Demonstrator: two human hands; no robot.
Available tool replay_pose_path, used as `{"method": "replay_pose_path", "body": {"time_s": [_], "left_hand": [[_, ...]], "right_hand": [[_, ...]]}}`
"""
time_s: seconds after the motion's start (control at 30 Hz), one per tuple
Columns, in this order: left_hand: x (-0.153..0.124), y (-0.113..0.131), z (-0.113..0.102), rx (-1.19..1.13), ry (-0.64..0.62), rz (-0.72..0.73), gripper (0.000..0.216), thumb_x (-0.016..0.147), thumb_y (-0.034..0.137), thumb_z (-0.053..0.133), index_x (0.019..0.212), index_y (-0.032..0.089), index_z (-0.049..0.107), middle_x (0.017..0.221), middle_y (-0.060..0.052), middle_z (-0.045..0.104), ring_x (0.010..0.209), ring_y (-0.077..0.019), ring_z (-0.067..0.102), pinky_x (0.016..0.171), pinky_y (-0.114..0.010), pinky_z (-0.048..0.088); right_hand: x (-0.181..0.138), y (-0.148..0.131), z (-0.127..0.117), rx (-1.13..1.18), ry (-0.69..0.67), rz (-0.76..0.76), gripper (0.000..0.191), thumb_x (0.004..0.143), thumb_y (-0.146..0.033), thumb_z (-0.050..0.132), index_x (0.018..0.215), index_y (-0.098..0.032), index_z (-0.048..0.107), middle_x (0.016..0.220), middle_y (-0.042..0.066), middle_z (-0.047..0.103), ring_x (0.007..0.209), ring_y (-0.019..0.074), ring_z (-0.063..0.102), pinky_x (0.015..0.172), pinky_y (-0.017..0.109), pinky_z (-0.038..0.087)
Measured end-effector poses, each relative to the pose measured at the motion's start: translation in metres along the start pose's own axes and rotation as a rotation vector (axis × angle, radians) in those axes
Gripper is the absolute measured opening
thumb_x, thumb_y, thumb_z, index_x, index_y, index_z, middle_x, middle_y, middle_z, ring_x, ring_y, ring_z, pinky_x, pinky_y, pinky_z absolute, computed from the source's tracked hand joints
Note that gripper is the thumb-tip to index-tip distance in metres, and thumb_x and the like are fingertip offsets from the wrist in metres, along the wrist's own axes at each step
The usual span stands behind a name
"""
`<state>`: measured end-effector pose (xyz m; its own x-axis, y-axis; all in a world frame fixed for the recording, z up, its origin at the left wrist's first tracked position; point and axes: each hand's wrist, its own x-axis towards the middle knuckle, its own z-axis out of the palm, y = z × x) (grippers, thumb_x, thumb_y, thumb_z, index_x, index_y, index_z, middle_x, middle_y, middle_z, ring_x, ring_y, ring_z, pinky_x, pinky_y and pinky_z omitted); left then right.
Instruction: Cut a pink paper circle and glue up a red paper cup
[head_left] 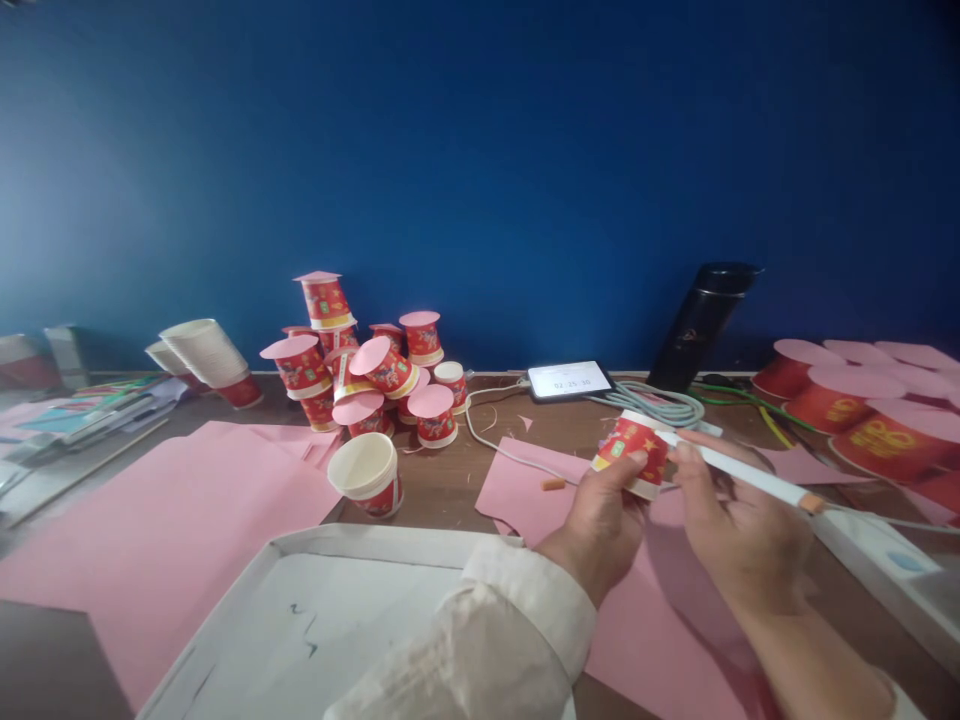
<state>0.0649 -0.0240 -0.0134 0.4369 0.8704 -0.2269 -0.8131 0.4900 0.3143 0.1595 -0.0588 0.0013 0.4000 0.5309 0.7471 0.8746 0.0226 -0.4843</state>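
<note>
My left hand (604,520) is closed around a small red paper cup (628,446) with yellow and green print. The cup is tilted, its white end upward. In my right hand (739,520) is a slim white pen (750,472) with an orange end. The pen's tip reaches the upper right edge of the cup; whether it touches cannot be made out. Under both hands lies pink paper (637,620). A small orange piece (553,484) rests on that paper, left of the cup.
Several red cups with pink paper tops (375,365) are piled at the back. Nearby stands an open paper cup (365,470). A phone (570,380), cable coil (660,405) and black flask (701,325) stand behind my hands. A white tray (360,590) sits in front; wider pink-topped cups (855,400) are right.
</note>
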Motion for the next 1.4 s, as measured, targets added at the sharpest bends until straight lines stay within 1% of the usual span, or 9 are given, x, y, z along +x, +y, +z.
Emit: {"method": "replay_pose_path", "body": {"time_s": [0.1, 0.23, 0.33, 0.47, 0.73, 0.83, 1.03, 1.23, 1.4], "left_hand": [[-0.0016, 0.0013, 0.0016, 0.021, -0.018, 0.003, 0.023, 0.074, 0.014, 0.082, 0.097, 0.014, 0.078, 0.105, -0.011, 0.079, 0.109, -0.0237, 0.075, 0.104, -0.029, 0.053], [-0.0021, 0.0020, 0.0024, 0.036, -0.042, 0.011, 0.028, 0.070, 0.016, 0.085, 0.098, 0.012, 0.078, 0.106, -0.013, 0.079, 0.109, -0.0243, 0.074, 0.104, -0.030, 0.052], [-0.0011, 0.0013, 0.0014, 0.042, -0.036, 0.016, 0.029, 0.068, 0.017, 0.087, 0.095, 0.014, 0.078, 0.104, -0.011, 0.079, 0.108, -0.0246, 0.074, 0.104, -0.031, 0.052], [-0.0002, 0.0005, 0.0000, 0.048, -0.059, 0.022, 0.027, 0.070, 0.018, 0.087, 0.095, 0.013, 0.079, 0.101, -0.010, 0.079, 0.105, -0.0234, 0.074, 0.104, -0.030, 0.052], [0.0000, 0.0009, -0.0018, 0.073, -0.081, 0.036, 0.029, 0.070, 0.019, 0.088, 0.097, 0.014, 0.079, 0.102, -0.009, 0.080, 0.103, -0.0226, 0.074, 0.102, -0.031, 0.050], [-0.0006, 0.0016, -0.0012, 0.074, -0.089, 0.033, 0.028, 0.070, 0.019, 0.087, 0.096, 0.013, 0.080, 0.101, -0.010, 0.079, 0.100, -0.0214, 0.074, 0.101, -0.029, 0.051], [-0.0028, 0.0036, 0.0022, 0.072, -0.041, 0.012, 0.026, 0.067, 0.018, 0.086, 0.091, 0.014, 0.079, 0.099, -0.009, 0.079, 0.103, -0.0234, 0.074, 0.103, -0.031, 0.050], [-0.0022, 0.0035, 0.0014, 0.087, -0.070, 0.027, 0.030, 0.065, 0.021, 0.089, 0.093, 0.015, 0.079, 0.096, -0.009, 0.078, 0.104, -0.0244, 0.073, 0.103, -0.032, 0.049], [-0.0016, 0.0032, 0.0013, 0.071, -0.054, 0.019, 0.026, 0.065, 0.018, 0.087, 0.090, 0.014, 0.079, 0.092, -0.007, 0.077, 0.095, -0.0202, 0.072, 0.100, -0.029, 0.049]], "right_hand": [[-0.0003, -0.0002, 0.0002, -0.005, 0.005, -0.006, 0.044, 0.099, -0.057, 0.050, 0.093, -0.023, 0.077, 0.106, 0.016, 0.081, 0.102, 0.0324, 0.075, 0.095, 0.047, 0.057], [-0.0002, 0.0001, 0.0001, 0.009, -0.006, -0.024, 0.040, 0.099, -0.054, 0.052, 0.100, -0.023, 0.077, 0.105, 0.013, 0.081, 0.102, 0.0295, 0.076, 0.092, 0.042, 0.058], [-0.0005, -0.0001, 0.0007, -0.007, 0.004, -0.019, 0.042, 0.099, -0.054, 0.051, 0.102, -0.022, 0.078, 0.103, 0.014, 0.081, 0.102, 0.0305, 0.076, 0.093, 0.043, 0.058], [-0.0004, -0.0009, 0.0011, -0.010, 0.005, -0.024, 0.044, 0.100, -0.055, 0.050, 0.101, -0.021, 0.078, 0.104, 0.015, 0.081, 0.102, 0.0321, 0.076, 0.094, 0.045, 0.058], [0.0002, 0.0015, -0.0008, 0.006, -0.022, -0.037, 0.038, 0.100, -0.050, 0.052, 0.104, -0.022, 0.078, 0.104, 0.013, 0.082, 0.099, 0.0289, 0.077, 0.092, 0.040, 0.058], [-0.0004, 0.0025, -0.0002, -0.004, -0.010, -0.049, 0.038, 0.100, -0.049, 0.053, 0.105, -0.022, 0.079, 0.104, 0.013, 0.082, 0.099, 0.0286, 0.077, 0.091, 0.040, 0.058], [-0.0003, 0.0040, 0.0002, -0.029, -0.007, -0.088, 0.039, 0.100, -0.050, 0.053, 0.103, -0.021, 0.079, 0.100, 0.013, 0.083, 0.095, 0.0301, 0.078, 0.084, 0.040, 0.057], [-0.0016, 0.0024, -0.0005, -0.034, -0.005, -0.074, 0.037, 0.101, -0.048, 0.054, 0.104, -0.021, 0.079, 0.101, 0.012, 0.083, 0.094, 0.0276, 0.078, 0.084, 0.037, 0.057], [-0.0018, 0.0020, 0.0006, -0.055, 0.008, -0.083, 0.037, 0.101, -0.048, 0.053, 0.103, -0.021, 0.079, 0.098, 0.011, 0.083, 0.091, 0.0273, 0.078, 0.080, 0.037, 0.056]]}}
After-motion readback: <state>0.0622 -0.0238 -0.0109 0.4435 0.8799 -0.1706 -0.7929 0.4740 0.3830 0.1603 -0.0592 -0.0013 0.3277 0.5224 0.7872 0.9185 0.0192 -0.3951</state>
